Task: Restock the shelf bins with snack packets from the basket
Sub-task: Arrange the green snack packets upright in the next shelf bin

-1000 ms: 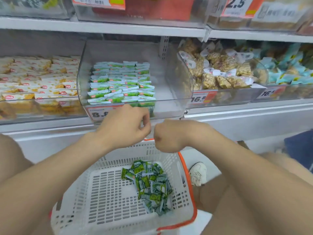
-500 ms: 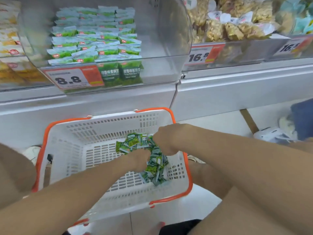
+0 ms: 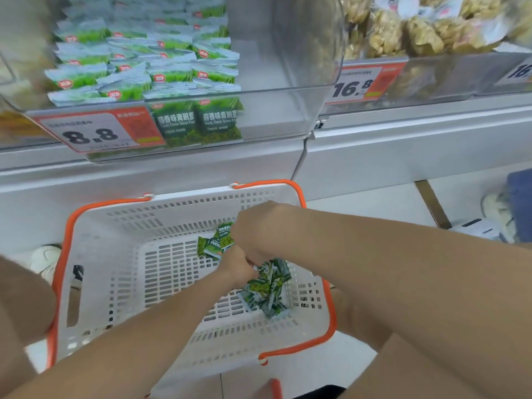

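Note:
A white basket with an orange rim [image 3: 95,283] stands on the floor below the shelf. Several green snack packets [image 3: 267,292] lie heaped in its right half, and a few more packets [image 3: 216,243] sit just beyond my hands. My left hand [image 3: 236,266] and my right hand [image 3: 253,231] are both down in the heap, close together, with fingers curled round packets; the fingertips are hidden. Above, a clear shelf bin [image 3: 282,110] holds rows of matching green-and-white packets [image 3: 144,67] on its left side.
An 8.8 price tag [image 3: 92,133] fronts the clear bin. To its right, a bin of beige snack bags [image 3: 403,30] carries a 16.8 tag [image 3: 357,84]. My shoe [image 3: 46,260] is left of the basket. Another person's shoe and blue trouser leg [image 3: 515,208] stand at far right.
Both hands dropped from the shelf bin's front down into the basket and have sunk deeper into the packet heap. The view has tilted down and closer.

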The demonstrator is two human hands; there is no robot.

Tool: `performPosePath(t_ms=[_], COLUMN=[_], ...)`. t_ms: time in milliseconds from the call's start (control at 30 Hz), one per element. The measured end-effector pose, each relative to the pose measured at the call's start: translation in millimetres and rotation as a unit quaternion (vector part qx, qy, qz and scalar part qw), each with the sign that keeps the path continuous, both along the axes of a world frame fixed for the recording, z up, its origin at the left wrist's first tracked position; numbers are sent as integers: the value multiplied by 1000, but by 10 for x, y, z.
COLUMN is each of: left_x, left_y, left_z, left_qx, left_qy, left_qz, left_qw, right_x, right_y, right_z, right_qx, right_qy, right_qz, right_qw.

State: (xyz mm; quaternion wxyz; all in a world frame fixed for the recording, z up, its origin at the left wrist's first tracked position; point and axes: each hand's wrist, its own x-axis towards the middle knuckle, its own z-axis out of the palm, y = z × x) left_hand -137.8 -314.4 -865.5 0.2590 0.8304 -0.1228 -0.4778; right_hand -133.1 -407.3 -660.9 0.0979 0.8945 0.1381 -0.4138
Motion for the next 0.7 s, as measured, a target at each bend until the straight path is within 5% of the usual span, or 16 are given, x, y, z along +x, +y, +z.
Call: performPosePath(t_ms=[133, 400, 533, 700], left_x=[115, 469, 441, 390], left_y=[56, 145, 218, 404], left_z=[198, 1101, 1716, 2472], left_qx=[-17, -104, -171, -194], left_qy=[-15, -176, -214, -302], left_qz=[27, -30, -37, -16], left_qw=[999, 978, 961, 933], right_x=[168, -173, -205, -177], right_y=[-67, -504, -469, -271], right_z=[138, 298, 472, 743], right_qx=[21, 28, 117, 254], right_qy=[-20, -48, -54, -195], right_qz=[13, -91, -173, -210], right_qw=[1000, 994, 976, 924])
